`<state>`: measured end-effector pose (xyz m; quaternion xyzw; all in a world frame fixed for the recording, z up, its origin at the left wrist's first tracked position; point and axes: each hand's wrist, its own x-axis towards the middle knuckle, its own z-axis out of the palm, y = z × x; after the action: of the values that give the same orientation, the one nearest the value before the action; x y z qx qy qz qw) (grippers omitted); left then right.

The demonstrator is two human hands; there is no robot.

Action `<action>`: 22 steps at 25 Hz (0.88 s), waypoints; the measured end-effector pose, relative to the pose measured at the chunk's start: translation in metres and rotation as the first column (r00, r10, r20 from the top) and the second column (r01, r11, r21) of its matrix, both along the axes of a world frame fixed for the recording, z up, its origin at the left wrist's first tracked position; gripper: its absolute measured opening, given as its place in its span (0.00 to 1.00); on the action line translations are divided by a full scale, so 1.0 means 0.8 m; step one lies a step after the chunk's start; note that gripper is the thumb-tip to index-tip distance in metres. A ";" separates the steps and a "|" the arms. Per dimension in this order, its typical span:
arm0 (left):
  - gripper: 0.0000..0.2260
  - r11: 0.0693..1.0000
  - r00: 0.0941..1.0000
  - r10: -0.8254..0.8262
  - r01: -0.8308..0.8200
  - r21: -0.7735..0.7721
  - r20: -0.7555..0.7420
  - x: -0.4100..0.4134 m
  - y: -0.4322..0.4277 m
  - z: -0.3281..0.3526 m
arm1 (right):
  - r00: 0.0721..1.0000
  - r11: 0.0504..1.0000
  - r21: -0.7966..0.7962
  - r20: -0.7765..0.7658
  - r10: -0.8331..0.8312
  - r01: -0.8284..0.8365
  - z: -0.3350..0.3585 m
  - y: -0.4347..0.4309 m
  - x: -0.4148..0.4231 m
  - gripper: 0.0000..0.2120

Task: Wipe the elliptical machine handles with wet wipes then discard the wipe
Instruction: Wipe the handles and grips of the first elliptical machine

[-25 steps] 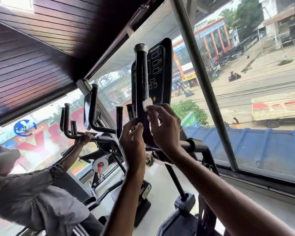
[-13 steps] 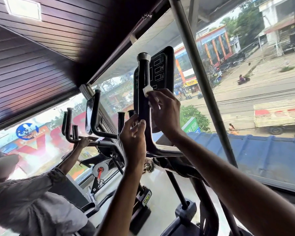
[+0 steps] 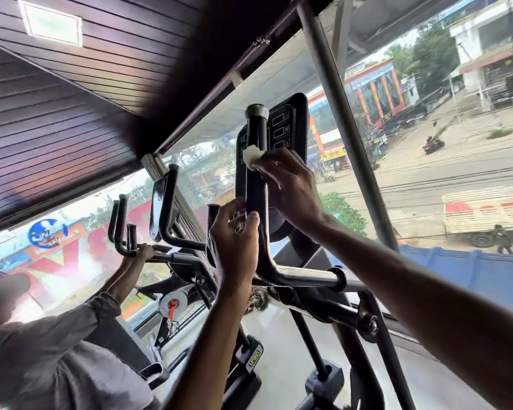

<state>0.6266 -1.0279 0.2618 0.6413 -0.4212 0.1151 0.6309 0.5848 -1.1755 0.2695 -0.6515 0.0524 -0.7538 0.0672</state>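
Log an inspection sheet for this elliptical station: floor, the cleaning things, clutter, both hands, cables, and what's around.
Surface: white floor beneath the machines.
Job's things: white wipe pressed on the upright black handle, below its end cap; console right behind.
Clutter: nothing seen.
Grippers: right hand pinches the wipe against the handle; left hand grips the handle lower down.
Cables: wires outside over the street; nothing seen on the machine.
Surroundings: window post ahead; another person at the left holds the neighbouring handlebar.
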 end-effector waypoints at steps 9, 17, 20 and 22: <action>0.14 0.997 0.996 -0.057 0.053 0.058 0.070 0.007 -0.022 0.035 | 0.996 0.976 0.211 0.089 0.031 -0.050 0.024 -0.007 -0.002 0.07; 0.07 0.998 0.998 -0.038 0.035 0.054 0.045 0.013 -0.030 0.041 | 0.975 0.923 0.351 0.204 0.086 -0.155 0.019 0.009 0.012 0.07; 0.09 0.998 0.999 -0.041 0.039 0.050 0.033 0.014 -0.028 0.044 | 0.970 0.909 0.404 0.244 0.001 -0.103 0.082 -0.027 0.018 0.08; 0.09 0.997 0.998 -0.052 0.050 0.052 0.032 0.015 -0.029 0.044 | 0.976 0.921 0.383 0.216 -0.018 -0.068 0.092 -0.035 0.017 0.09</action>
<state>0.6389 -1.0509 0.2968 0.6444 -0.4508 0.0988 0.6097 0.5987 -1.2039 0.3434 -0.5403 0.1850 -0.7936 0.2098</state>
